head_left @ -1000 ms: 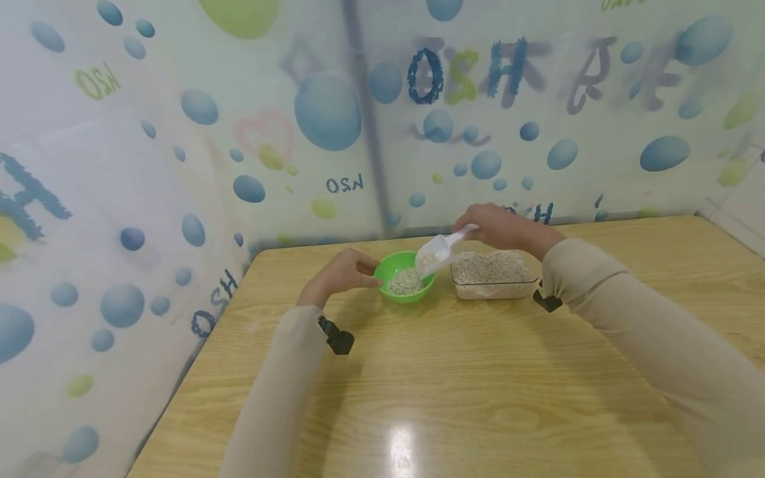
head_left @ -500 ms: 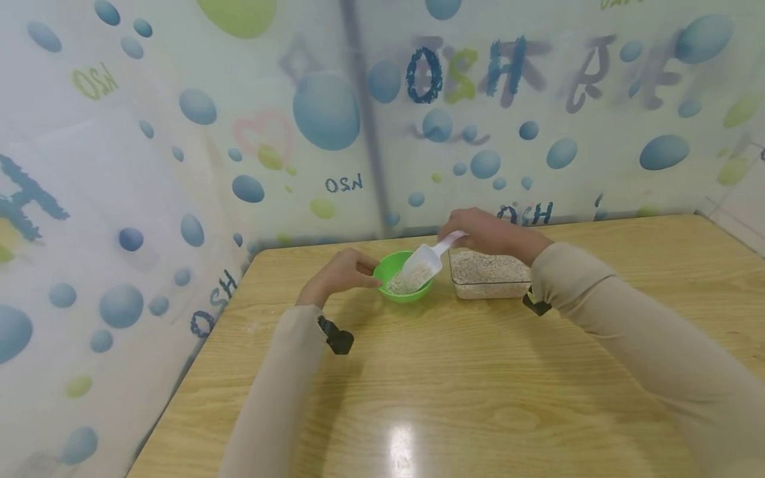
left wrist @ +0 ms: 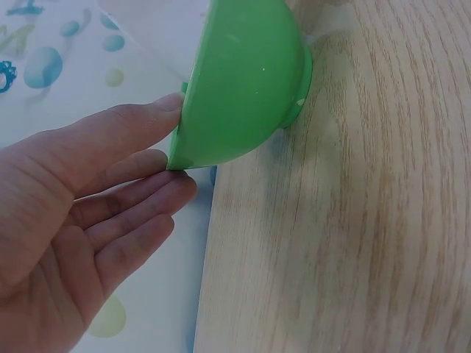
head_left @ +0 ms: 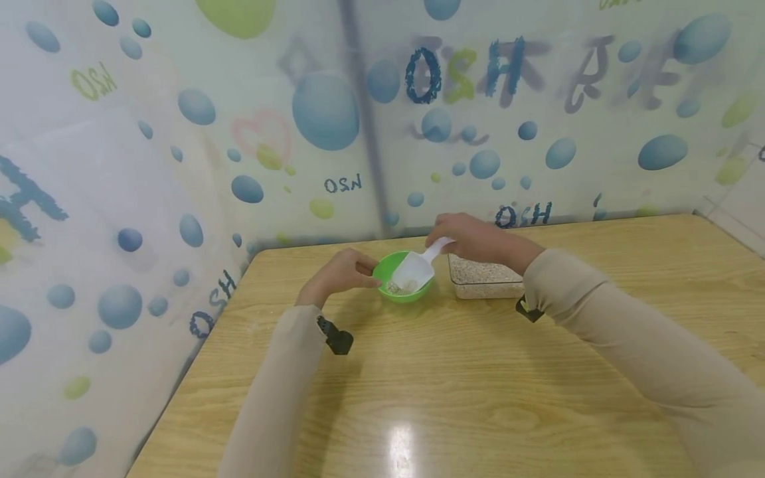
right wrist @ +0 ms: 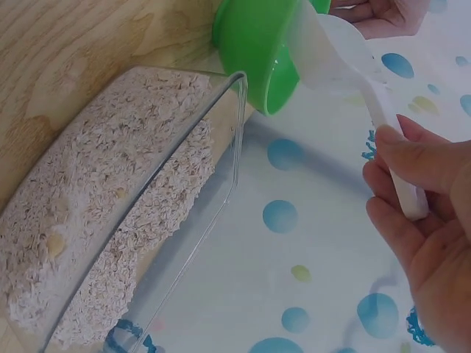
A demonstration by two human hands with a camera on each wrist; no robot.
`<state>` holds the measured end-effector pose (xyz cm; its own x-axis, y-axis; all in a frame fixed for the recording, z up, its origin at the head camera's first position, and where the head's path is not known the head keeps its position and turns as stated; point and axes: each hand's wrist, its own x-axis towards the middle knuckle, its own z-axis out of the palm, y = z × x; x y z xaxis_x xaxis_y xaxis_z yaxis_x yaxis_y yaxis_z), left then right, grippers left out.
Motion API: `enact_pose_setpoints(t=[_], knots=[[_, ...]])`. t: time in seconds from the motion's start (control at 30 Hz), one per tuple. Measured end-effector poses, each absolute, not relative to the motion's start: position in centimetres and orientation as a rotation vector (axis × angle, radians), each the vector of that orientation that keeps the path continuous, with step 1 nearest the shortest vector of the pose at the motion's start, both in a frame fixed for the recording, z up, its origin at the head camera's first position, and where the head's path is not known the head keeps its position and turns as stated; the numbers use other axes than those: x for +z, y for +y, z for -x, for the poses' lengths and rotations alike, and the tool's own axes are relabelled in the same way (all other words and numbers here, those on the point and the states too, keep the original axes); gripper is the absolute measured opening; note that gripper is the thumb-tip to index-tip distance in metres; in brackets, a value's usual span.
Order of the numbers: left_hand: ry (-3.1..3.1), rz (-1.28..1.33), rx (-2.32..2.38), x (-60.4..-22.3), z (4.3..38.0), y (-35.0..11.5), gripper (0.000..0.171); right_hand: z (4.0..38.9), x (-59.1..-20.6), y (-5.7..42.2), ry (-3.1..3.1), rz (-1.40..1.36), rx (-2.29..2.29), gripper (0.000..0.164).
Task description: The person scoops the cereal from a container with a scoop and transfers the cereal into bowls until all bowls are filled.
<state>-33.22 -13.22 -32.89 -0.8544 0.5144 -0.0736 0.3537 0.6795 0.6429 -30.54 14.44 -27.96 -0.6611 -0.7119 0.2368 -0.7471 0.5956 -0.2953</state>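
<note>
A green bowl (head_left: 385,267) with oat flakes (head_left: 396,289) in it stands on the table. My left hand (head_left: 339,273) pinches its left rim, the thumb (left wrist: 147,118) at the edge and the fingers below it in the left wrist view. My right hand (head_left: 478,240) grips the handle of a white scoop (head_left: 416,271). The scoop tilts down into the bowl, its back turned up, so its inside is hidden in the head view. In the right wrist view thumb and fingers wrap the handle (right wrist: 383,110).
Just right of the bowl, under my right forearm, a clear rectangular container (head_left: 487,292) holds many more oat flakes (right wrist: 110,169). The wooden table (head_left: 466,385) meets a patterned wall covering (head_left: 394,159) at the back and left.
My right hand has moved left and slightly down, tipping the scoop over into the bowl; oats that showed in it are now out of sight. The left hand stays at the rim.
</note>
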Motion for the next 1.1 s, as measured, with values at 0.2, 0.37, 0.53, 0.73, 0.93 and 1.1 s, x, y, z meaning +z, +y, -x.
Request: enact_pose_setpoints(t=[0.2, 0.37, 0.53, 0.73, 0.93, 1.1], knots=[[2.645, -0.697, 0.931, -32.8, 33.1, -13.2, 0.042, 30.1, -27.7, 14.2, -2.69, -1.244, 0.545, 0.024], [2.649, -0.699, 0.928, -32.8, 33.1, -13.2, 0.042, 29.7, -27.5, 14.6, -2.672, -1.217, 0.573, 0.024], [2.647, -0.689, 0.91, -32.7, 33.1, -13.4, 0.042, 29.9, -27.5, 15.5, -2.648, -1.181, 0.605, 0.023], [2.687, -0.691, 0.873, -32.1, 33.0, -13.3, 0.048, 30.0, -27.3, 17.0, -2.603, -1.156, 0.657, 0.02], [2.717, -0.768, 0.872, -31.2, 32.8, -12.2, 0.049, 29.6, -26.8, 19.0, -2.597, -1.107, 0.653, 0.018], [2.686, -0.804, 0.877, -30.5, 32.6, -10.5, 0.05, 29.3, -26.5, 20.8, -2.65, -1.036, 0.606, 0.018]])
